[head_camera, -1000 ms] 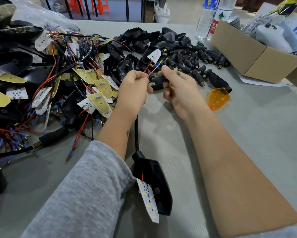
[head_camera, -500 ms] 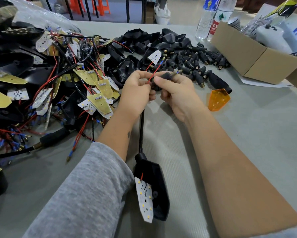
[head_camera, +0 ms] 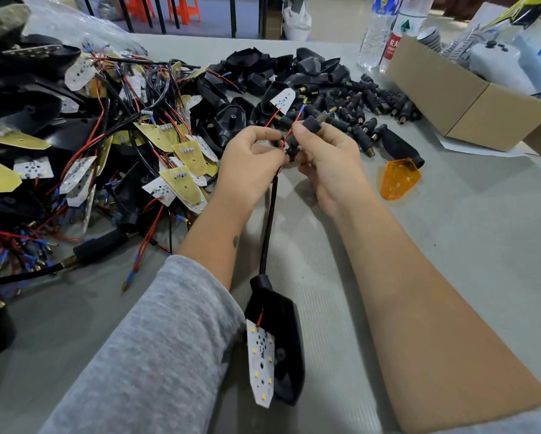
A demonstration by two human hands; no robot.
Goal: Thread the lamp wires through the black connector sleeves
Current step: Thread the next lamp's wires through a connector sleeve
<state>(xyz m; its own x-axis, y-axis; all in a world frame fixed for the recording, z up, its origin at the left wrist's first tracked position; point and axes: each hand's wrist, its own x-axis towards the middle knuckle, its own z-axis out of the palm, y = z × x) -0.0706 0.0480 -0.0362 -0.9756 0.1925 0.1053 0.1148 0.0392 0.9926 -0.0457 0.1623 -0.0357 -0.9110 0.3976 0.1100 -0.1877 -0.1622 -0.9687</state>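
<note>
Head view: both hands meet above the middle of the grey bench (head_camera: 450,245). The left hand (head_camera: 247,164) has its fingers (head_camera: 263,134) curled in, pinching the top end of a black cable (head_camera: 267,227) where a red wire (head_camera: 285,137) comes out. The right hand (head_camera: 328,161) is curled too; its thumb and forefinger grip a black connector sleeve (head_camera: 312,124) with a ribbed brass end pointing to the far right. The red wire runs up between the 2 hands, just beside the sleeve; a blue tip shows just beyond it. Whether the wire has entered the sleeve cannot be told.

The cable hangs down toward the near edge to a black lamp housing (head_camera: 286,346), which carries a white LED board (head_camera: 261,361) on its left face, joined by a short red lead.

To the left lies a tangled heap of boards and wires (head_camera: 112,145). On the far side sits a pile of loose black sleeves (head_camera: 357,104), reaching right toward a cardboard box (head_camera: 469,98). An orange lens (head_camera: 399,178) lies right of the right hand. 2 plastic bottles (head_camera: 388,29) stand at the far edge.
</note>
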